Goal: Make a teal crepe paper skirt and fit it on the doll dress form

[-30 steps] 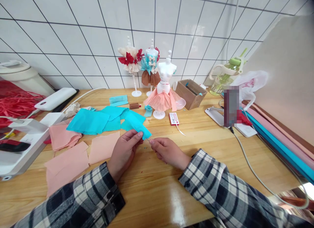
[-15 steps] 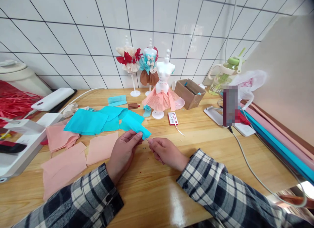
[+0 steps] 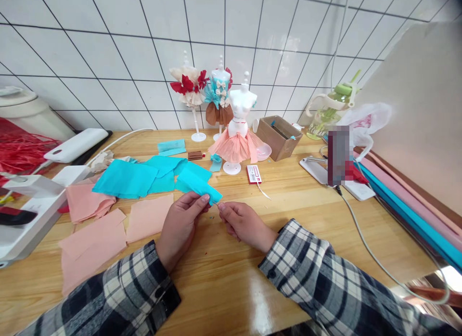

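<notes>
My left hand (image 3: pixel 185 225) is closed, pinching a folded strip of turquoise crepe paper (image 3: pixel 202 187) between thumb and fingers. My right hand (image 3: pixel 245 224) faces it with thumb and forefinger pressed together at the strip's tip; what is in that pinch is too small to make out. Behind the strip, more turquoise crepe paper sheets (image 3: pixel 126 178) lie overlapping on the table. Just beyond the hands stands a small white dress form (image 3: pixel 242 102) wearing a gathered peach paper skirt (image 3: pixel 235 147).
Peach paper sheets (image 3: pixel 94 244) lie at the left, beside a white power strip (image 3: pixel 39 215). Two dressed forms, one with red bows (image 3: pixel 186 84), stand by the tiled wall. A cardboard box (image 3: pixel 279 143), a needle packet (image 3: pixel 253 174) and a green-lidded bottle (image 3: pixel 325 117) are rightward.
</notes>
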Demonstrator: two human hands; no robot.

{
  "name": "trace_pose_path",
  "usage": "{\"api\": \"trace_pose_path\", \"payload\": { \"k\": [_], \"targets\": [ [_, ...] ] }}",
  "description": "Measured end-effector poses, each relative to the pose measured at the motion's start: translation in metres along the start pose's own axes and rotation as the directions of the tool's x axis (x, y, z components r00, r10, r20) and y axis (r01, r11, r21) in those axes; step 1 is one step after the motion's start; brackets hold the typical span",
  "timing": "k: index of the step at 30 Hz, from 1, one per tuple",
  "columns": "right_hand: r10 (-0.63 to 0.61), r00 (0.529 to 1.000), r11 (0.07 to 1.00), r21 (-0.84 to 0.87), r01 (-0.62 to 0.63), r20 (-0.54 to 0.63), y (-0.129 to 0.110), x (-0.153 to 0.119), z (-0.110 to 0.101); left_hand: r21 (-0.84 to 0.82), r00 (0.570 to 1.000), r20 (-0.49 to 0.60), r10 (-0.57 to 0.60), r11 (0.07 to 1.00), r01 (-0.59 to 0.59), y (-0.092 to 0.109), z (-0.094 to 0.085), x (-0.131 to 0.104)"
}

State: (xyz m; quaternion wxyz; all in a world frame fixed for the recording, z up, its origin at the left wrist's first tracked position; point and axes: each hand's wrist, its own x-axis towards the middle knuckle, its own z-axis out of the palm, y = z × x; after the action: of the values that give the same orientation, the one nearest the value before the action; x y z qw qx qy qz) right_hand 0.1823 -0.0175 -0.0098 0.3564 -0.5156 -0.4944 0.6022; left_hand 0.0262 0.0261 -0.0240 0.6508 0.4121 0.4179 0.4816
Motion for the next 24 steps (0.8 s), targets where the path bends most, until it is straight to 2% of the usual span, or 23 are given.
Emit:
{"api": "trace_pose_path", "payload": {
  "k": [6,17,24],
  "targets": [
    [-0.005,1.0,1.0,-0.005,0.005,0.002,0.0017,0.0013,-0.0003,0.019,1.0,0.004,0.009,1.0,-0.009,-0.002,-0.0019,0.0004],
    [-0.034,0.999,0.991,-0.128,0.032,-0.01,0.0042,0.0014,-0.0008,-0.038,1.0,-0.008,-0.004,0.999,0.003,-0.0003,-0.0006,-0.0005],
    [0.006,1.0,0.998,-0.069,-0.006,-0.003,0.0012,0.001,-0.0013,-0.14,0.999,-0.039,-0.019,0.99,0.014,0.0014,0.0007,0.0009]
  ]
}}
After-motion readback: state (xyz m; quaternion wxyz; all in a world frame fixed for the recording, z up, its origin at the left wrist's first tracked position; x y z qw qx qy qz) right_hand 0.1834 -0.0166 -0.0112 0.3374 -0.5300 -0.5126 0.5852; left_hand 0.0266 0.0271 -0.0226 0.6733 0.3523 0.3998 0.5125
